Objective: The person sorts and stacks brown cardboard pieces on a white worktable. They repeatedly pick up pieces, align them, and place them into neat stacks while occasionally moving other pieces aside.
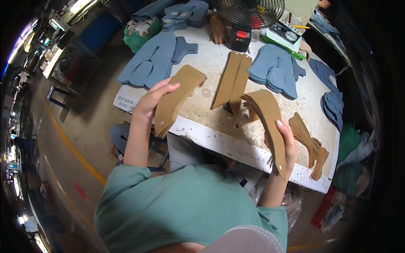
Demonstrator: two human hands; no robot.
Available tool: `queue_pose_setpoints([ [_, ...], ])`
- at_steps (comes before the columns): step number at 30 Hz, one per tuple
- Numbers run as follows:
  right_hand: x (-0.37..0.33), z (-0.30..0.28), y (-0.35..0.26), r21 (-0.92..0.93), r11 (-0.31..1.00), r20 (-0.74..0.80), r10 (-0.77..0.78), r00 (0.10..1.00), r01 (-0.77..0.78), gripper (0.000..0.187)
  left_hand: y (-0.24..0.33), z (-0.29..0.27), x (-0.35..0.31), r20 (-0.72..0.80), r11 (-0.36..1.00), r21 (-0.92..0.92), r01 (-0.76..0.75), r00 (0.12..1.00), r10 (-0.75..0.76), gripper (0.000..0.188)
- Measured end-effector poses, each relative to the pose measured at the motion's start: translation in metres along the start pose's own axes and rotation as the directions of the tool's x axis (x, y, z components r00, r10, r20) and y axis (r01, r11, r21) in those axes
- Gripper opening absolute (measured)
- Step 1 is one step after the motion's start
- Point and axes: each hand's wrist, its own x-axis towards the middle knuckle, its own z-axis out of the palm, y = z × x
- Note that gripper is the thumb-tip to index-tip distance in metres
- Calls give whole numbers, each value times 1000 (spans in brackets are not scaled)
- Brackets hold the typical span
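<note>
My left hand (158, 98) is closed around a stack of tan leather-like strips (179, 99), held tilted over the table's left front edge. In my right hand (288, 143) is a second stack of tan strips (270, 120), bent in a curve, its lower end hanging past the front edge. Between the hands, flat piles of tan strips (233, 80) lie side by side on the white table (198, 128). Right of my right hand rest a fanned bundle of tan strips (304, 134) and a smaller tan bundle (320, 163).
Stacks of blue cut pieces (147, 59) lie at the left, with more blue stacks (276, 69) at the right. A black fan (252, 12), a weighing scale (284, 36) and a green bag (141, 33) stand at the back. A stool (122, 137) is left of the table.
</note>
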Motion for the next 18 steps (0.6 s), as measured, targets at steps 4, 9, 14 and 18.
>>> queue_pose_setpoints([
  [4, 48, 51, 7, 31, 997, 242, 60, 968, -70, 41, 12, -22, 25, -79, 999, 4, -49, 996, 49, 45],
  [9, 101, 104, 63, 149, 989, 331, -46, 943, -4, 53, -11, -57, 49, -109, 999, -35, 23, 994, -27, 48],
  [14, 99, 115, 136, -374, 926, 90, 82, 993, -43, 80, -88, -56, 39, -403, 967, 254, 4, 910, 102, 52],
  [18, 99, 106, 151, -492, 868, 120, -16, 993, 74, 73, -105, -65, 4, -437, 755, 647, 107, 863, 252, 52],
])
